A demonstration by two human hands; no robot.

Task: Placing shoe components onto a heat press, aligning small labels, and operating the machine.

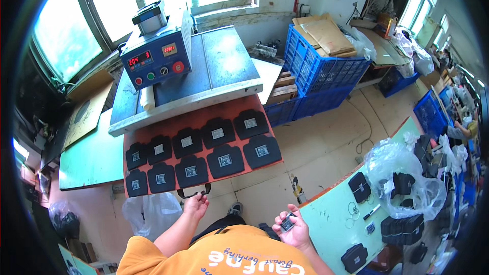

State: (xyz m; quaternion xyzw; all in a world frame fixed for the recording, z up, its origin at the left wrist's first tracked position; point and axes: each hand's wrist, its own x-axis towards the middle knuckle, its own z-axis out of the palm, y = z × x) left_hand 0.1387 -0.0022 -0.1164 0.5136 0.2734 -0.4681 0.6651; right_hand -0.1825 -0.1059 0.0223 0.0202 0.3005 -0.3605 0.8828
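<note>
A red sliding tray [204,112] juts out beneath the machine's metal table, carrying several black fabric pieces [191,171] in two rows. On most of them lies a small dark grey label patch [224,160]. At the tray's front edge, my left hand [195,205] has its curled fingers at the black handle [184,195], closed at its right end. My right hand [297,228], off to the right near the green table, holds a small dark patch with light print [288,222] between thumb and fingers; whether it is one or a stack, I cannot tell.
A blue control box [158,61] with red displays and buttons stands on the metal table [224,61]. Blue crates [326,71] are stacked behind at the right. The green table [326,213] holds black pouches [359,187], a marker [372,212] and a clear plastic bag [402,158].
</note>
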